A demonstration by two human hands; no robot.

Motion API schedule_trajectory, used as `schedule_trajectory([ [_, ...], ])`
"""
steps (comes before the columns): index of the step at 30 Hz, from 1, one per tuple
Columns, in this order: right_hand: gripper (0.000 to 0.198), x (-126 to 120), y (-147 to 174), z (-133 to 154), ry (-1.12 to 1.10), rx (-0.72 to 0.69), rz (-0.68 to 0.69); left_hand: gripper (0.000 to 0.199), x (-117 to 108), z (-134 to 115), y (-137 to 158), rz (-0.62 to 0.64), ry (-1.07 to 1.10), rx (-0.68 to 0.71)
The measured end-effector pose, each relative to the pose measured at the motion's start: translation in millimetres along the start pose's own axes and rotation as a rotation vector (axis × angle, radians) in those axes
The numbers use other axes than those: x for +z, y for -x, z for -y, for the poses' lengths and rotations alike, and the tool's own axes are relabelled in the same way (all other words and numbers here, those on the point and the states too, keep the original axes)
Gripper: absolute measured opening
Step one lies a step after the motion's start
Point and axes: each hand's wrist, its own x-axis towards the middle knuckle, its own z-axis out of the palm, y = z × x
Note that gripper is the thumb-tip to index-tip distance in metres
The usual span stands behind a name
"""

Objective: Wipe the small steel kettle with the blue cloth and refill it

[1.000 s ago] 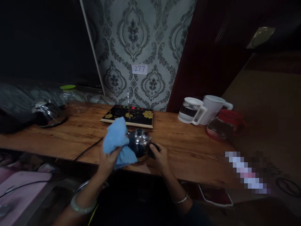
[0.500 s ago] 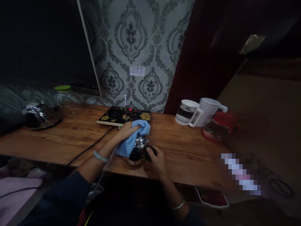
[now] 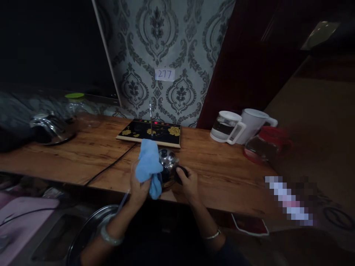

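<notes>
A shiny metal kettle with a black lid knob stands near the front edge of the wooden counter. My right hand is closed round its black handle on the right side. On the kettle's left, my left hand grips a bunched light blue cloth. The cloth hangs down beside the kettle and hides part of its left side; whether it touches the metal I cannot tell.
Behind the kettle lies a black induction cooker with gold flowers and a thin spout rising over it. White-handled jug, white pitcher and red-lidded jug stand right. Another metal kettle and a green-lidded jar stand left.
My left hand has drawn the cloth off the kettle's lid, back and to the left, uncovering the knob. My right hand keeps hold of the handle. The view has shifted slightly.
</notes>
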Motion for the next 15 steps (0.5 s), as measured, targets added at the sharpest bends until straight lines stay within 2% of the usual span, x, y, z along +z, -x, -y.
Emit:
schedule_trajectory([
  [3, 0.035, -0.2, 1.2, 1.1, -0.020, 0.021, 0.006, 0.057, -0.3, 10.1, 32.6, -0.020, -0.069, 0.098],
  [7, 0.034, 2.6, 10.4, 3.8, -0.014, -0.004, -0.063, 0.048, 2.3, 12.4, 58.5, -0.020, -0.149, 0.151],
  [12, 0.038, 10.5, 33.5, 6.5, -0.052, 0.010, -0.070, 0.056, 18.9, -3.2, 49.3, -0.042, -0.131, 0.138],
  [15, 0.039, 16.3, 46.0, 9.6, -0.075, 0.045, -0.057, 0.053, 31.5, -11.8, 34.6, -0.046, -0.145, 0.194],
])
